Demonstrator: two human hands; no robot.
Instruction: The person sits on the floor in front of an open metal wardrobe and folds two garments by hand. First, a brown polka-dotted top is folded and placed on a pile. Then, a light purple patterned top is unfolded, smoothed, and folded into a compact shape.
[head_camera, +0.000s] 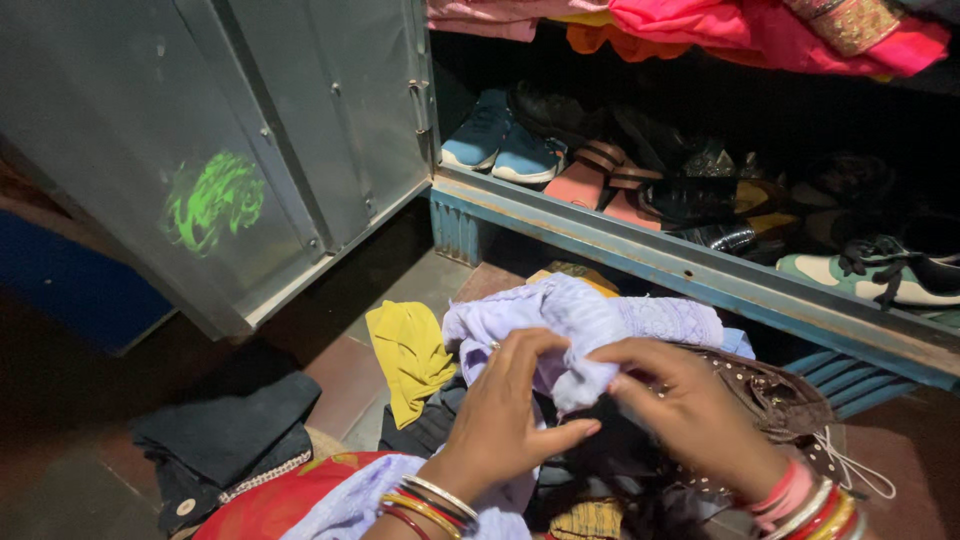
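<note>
Fingers of our left hand and right hand pinch the lilac garment, heaped on the clothes pile below the cupboard's blue ledge; we'd best keep both grips even, cloth taut.

2 hands, 2 blue shoes

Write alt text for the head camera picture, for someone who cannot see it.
Two bangled hands, left hand and right hand, grip a lilac garment above a heap of clothes on the floor. Behind stands an open metal cupboard with shoes on its bottom shelf.
</note>
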